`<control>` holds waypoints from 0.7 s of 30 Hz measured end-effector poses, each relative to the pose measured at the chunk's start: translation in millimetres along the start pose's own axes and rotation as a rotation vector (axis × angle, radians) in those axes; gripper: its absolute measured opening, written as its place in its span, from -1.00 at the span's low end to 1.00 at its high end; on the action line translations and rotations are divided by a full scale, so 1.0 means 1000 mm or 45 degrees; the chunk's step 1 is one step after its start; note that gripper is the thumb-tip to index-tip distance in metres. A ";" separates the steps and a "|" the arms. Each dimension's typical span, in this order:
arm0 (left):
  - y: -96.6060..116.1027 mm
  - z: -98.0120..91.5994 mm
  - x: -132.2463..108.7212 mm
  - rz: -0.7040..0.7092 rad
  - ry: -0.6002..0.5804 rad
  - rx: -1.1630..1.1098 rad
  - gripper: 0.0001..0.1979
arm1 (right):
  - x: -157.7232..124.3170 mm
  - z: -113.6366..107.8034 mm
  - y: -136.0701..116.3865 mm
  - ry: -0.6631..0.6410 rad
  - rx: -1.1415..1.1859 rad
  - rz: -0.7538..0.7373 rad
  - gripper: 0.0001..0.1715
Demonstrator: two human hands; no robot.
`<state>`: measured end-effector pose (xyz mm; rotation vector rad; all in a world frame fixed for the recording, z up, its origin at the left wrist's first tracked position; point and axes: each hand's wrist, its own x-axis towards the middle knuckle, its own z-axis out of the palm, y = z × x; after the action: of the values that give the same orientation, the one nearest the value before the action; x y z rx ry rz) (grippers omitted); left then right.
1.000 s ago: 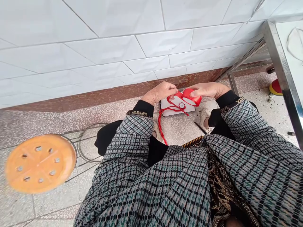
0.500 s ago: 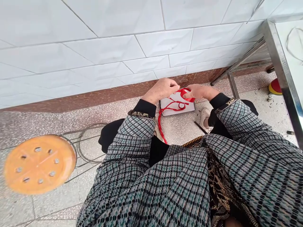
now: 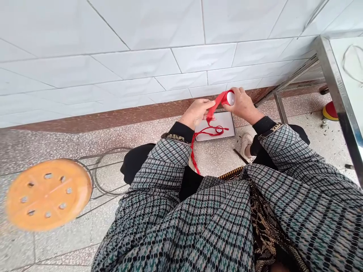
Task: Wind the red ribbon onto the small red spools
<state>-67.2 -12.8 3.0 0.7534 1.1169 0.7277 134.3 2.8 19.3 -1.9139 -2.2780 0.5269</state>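
Left of the white panel and across it, the red cord could tangle in my red ribbon, were it to droop; a loose grip could let the roll, above the panel's far edge, unwind. My left fingers pinch the ribbon; my right fingers clamp the roll.

The ribbon appeared satiny, the cord matt textile, the wall tiles glossy, and the table frame polished metal.
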 end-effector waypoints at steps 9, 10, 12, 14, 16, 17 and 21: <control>-0.010 0.020 0.000 0.146 -0.110 -0.276 -0.57 | 0.016 0.010 0.007 0.137 0.447 0.180 -0.29; -0.013 0.023 0.001 0.153 -0.074 -0.276 -0.60 | 0.018 0.012 0.009 0.124 0.535 0.187 -0.34; -0.019 0.028 0.005 0.201 0.019 -0.253 -0.69 | 0.023 0.018 0.014 0.086 0.704 0.208 -0.41; -0.025 0.032 0.009 0.274 0.101 -0.235 -0.78 | 0.026 0.022 0.016 0.058 0.837 0.231 -0.43; -0.031 0.035 0.012 0.371 0.172 -0.243 -0.80 | 0.028 0.027 0.016 0.044 0.908 0.241 -0.41; -0.035 0.036 0.013 0.416 0.199 -0.257 -0.79 | 0.029 0.030 0.015 0.040 0.938 0.245 -0.40; -0.047 0.039 0.017 0.414 0.164 -0.364 -0.78 | 0.030 0.040 0.005 0.062 1.126 0.359 -0.42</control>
<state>-19.3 -30.9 -34.4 0.6559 0.9867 1.1979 120.5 24.9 -23.5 -1.7000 -1.3450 1.2364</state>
